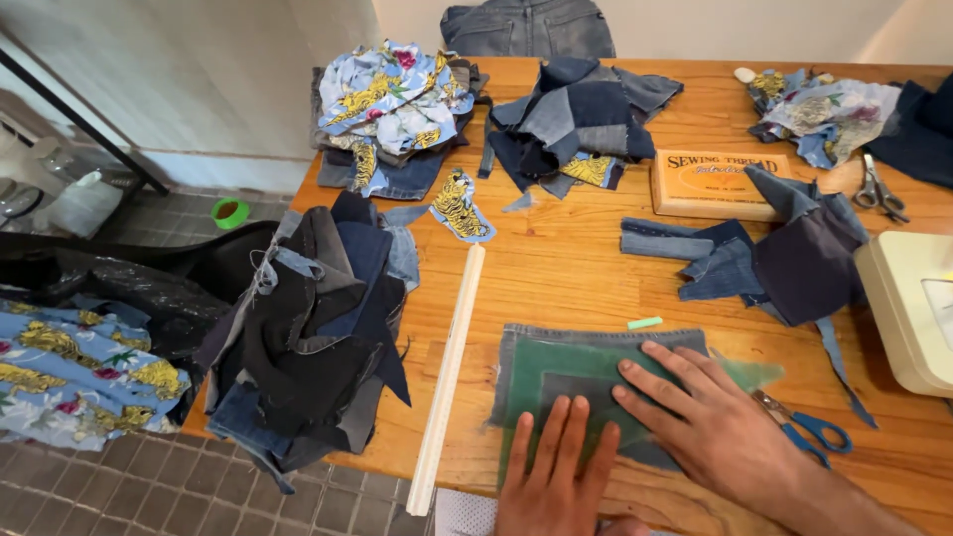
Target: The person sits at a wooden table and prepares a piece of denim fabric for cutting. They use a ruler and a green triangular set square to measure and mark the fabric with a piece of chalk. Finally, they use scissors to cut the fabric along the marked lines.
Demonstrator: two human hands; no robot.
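Note:
Both of my hands lie flat on a translucent green template that rests on a grey denim piece at the table's near edge. My left hand presses the template's near part with fingers together and extended. My right hand lies across its right side, fingers spread toward the left. Neither hand grips anything. A small green chalk piece sits just beyond the denim. Blue-handled scissors lie right of my right hand.
A long cream ruler lies left of the denim. Dark denim scraps pile at the left edge, with more scrap heaps and floral fabric at the back. A wooden thread box, metal scissors and a cream sewing machine stand right.

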